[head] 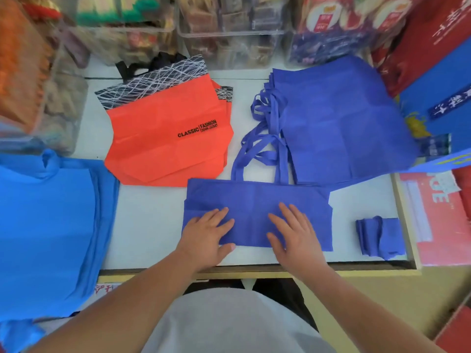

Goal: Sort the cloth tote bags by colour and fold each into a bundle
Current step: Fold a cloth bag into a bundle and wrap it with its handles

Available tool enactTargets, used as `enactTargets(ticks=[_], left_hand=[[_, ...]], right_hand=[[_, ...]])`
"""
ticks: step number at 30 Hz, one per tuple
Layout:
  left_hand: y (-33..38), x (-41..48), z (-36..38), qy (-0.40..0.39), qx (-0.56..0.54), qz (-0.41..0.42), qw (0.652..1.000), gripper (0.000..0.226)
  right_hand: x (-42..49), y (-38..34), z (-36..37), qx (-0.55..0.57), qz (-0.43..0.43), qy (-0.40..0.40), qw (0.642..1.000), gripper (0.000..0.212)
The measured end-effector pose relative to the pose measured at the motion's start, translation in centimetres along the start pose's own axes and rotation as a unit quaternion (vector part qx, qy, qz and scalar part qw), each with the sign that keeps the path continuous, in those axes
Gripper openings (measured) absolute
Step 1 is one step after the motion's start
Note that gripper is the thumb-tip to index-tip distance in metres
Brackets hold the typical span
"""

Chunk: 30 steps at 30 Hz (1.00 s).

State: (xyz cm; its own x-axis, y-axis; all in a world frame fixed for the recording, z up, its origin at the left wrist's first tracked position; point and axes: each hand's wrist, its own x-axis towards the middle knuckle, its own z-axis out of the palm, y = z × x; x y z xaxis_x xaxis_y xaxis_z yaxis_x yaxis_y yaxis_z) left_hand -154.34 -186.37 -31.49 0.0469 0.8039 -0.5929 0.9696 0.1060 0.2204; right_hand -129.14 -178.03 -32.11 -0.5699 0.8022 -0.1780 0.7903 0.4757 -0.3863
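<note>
Our left hand and right hand lie flat on the bag, apart from each other, fingers straight, pressing and gripping nothing. The bag lies folded into a long band at the near edge of the tabletop. Its handles trail away toward the indigo stack.

To fold it well, we judge we should smooth the crease outward and lay the handles in over the band. Then we fold from one end in even turns, to match the bundle lying to the right. Thin cloth will likely spring open, so one palm should pin each fold.

The tabletop is pale. An orange stack lies behind the bag and a light-blue stack at the left. Clear bins of packets line the back, and red boxes crowd the right.
</note>
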Motion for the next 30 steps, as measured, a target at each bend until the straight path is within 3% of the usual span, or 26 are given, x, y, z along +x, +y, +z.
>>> enactTargets(ticks=[4, 6, 9, 11, 14, 16, 19, 21, 25, 27, 30], left_hand=[[-0.2, 0.4, 0.1, 0.022, 0.006, 0.008, 1.0, 0.079], [-0.7, 0.5, 0.4, 0.036, 0.016, 0.016, 0.999, 0.074], [-1.6, 0.7, 1.3, 0.075, 0.017, 0.04, 0.996, 0.042], [-1.7, 0.9, 1.7, 0.084, 0.076, 0.061, 0.992, 0.03], [-1.4, 0.5, 2.2, 0.041, 0.153, 0.078, 0.984, 0.03], [-1.4, 0.3, 1.8, 0.041, 0.114, 0.07, 0.99, 0.034], [-1.7, 0.5, 0.6, 0.06, 0.003, 0.065, 0.996, 0.019], [-1.8, -0.2, -0.8, 0.034, -0.076, 0.042, 0.996, 0.01], [-2.3, -2.1, -2.7, -0.044, -0.119, 0.013, 0.992, 0.023], [-2.8, -2.9, -3.0, -0.043, -0.13, 0.017, 0.99, 0.036], [-3.1, -2.8, -2.9, -0.035, -0.092, 0.031, 0.995, 0.045]], right_hand=[[0.4, -1.7, 1.5, 0.055, 0.084, -0.163, 0.981, 0.059], [1.1, -1.6, 1.3, 0.066, 0.096, -0.181, 0.977, 0.058], [1.5, -1.2, 0.5, 0.056, 0.103, -0.232, 0.966, 0.056], [1.6, -0.8, -0.2, 0.057, 0.112, -0.255, 0.959, 0.055], [2.0, -0.7, -0.8, 0.055, 0.104, -0.274, 0.955, 0.059], [2.2, -0.8, -1.1, 0.034, 0.086, -0.283, 0.955, 0.065], [2.1, -0.6, -1.5, -0.048, 0.043, -0.285, 0.956, 0.075], [2.0, -0.3, -1.9, -0.085, 0.014, -0.268, 0.959, 0.065], [2.4, 0.4, -4.2, 0.035, 0.074, -0.292, 0.953, 0.031], [3.1, 1.2, -5.2, 0.038, 0.074, -0.322, 0.943, 0.027], [4.0, 2.7, -5.8, 0.034, 0.09, -0.299, 0.95, 0.029]])
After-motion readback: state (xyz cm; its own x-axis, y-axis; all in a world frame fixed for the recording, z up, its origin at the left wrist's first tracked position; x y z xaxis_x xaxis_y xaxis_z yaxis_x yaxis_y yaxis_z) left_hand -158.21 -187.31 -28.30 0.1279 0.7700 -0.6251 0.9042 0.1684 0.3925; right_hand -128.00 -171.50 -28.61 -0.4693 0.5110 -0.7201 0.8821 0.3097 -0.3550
